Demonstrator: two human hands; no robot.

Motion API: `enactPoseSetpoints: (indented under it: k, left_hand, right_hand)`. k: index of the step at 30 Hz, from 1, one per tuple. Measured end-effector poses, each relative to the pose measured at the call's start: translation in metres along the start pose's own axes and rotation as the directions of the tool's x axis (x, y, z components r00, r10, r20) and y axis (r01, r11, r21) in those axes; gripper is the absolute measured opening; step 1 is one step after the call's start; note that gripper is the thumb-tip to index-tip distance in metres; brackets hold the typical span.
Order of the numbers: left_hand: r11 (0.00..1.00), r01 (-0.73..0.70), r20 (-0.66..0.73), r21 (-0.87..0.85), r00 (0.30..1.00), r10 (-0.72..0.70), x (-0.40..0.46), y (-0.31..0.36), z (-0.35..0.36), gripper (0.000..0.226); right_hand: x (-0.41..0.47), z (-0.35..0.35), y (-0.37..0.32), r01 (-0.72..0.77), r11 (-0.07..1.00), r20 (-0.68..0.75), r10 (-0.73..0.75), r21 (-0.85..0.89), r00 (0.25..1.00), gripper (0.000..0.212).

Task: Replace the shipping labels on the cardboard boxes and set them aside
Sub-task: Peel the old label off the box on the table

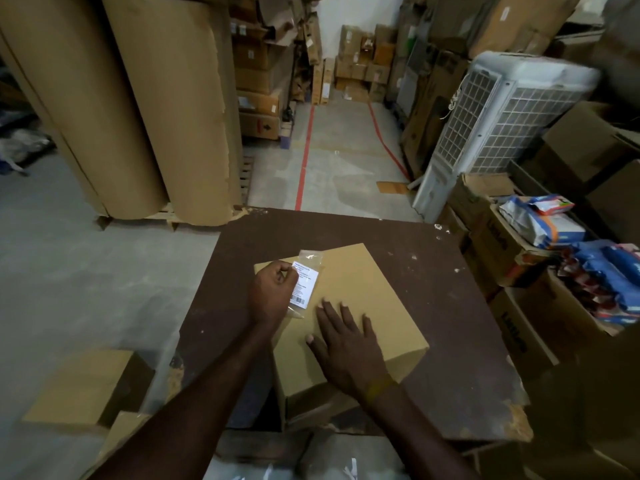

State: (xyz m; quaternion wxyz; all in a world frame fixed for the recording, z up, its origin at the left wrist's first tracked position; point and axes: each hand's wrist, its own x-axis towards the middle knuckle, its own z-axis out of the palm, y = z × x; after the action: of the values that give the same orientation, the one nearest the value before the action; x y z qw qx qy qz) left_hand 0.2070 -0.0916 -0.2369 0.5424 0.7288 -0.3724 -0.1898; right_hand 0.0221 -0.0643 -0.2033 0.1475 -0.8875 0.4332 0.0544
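A plain brown cardboard box lies on the dark brown table, turned at an angle. My left hand pinches a white shipping label in a clear plastic sleeve and holds it over the box's left top edge. My right hand rests flat, fingers spread, on the box's top near its front. Whether the label touches the box surface is unclear.
Two more plain boxes sit on the floor at the lower left. Tall cardboard rolls stand on a pallet at the back left. A white air cooler and open cartons of packets crowd the right side. An aisle with red floor lines runs ahead.
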Motion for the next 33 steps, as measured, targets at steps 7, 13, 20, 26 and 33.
enactPoseSetpoints:
  k: [7, 13, 20, 26, 33]
  left_hand:
    - [1.000, -0.009, -0.022, -0.017, 1.000, 0.008, -0.003, 0.006, 0.000, 0.009]
    - [0.998, 0.017, -0.002, -0.056, 1.000, -0.017, 0.000, 0.002, 0.000, 0.021]
    - [0.999, 0.018, 0.002, -0.039, 1.000, -0.018, -0.002, 0.003, -0.001, 0.011]
    - [1.000, 0.013, 0.003, -0.015, 1.000, -0.013, 0.000, 0.003, 0.000, 0.007]
    - [0.999, 0.023, 0.014, -0.024, 1.000, -0.023, 0.001, -0.002, 0.000, 0.012]
  right_hand:
    - [-0.041, 0.017, -0.005, 0.035, 0.994, -0.086, -0.043, -0.101, 0.995, 0.073]
    - [-0.014, 0.008, 0.005, 0.048, 0.998, -0.076, -0.051, -0.037, 0.996, 0.089]
    - [-0.031, 0.011, -0.002, 0.028, 0.999, -0.031, -0.027, 0.023, 0.999, 0.097]
    - [-0.018, 0.005, 0.004, 0.022, 0.999, 0.008, -0.022, -0.047, 1.000, 0.083]
    - [0.023, 0.000, 0.000, 0.003, 1.000, -0.011, -0.004, -0.027, 1.000, 0.079]
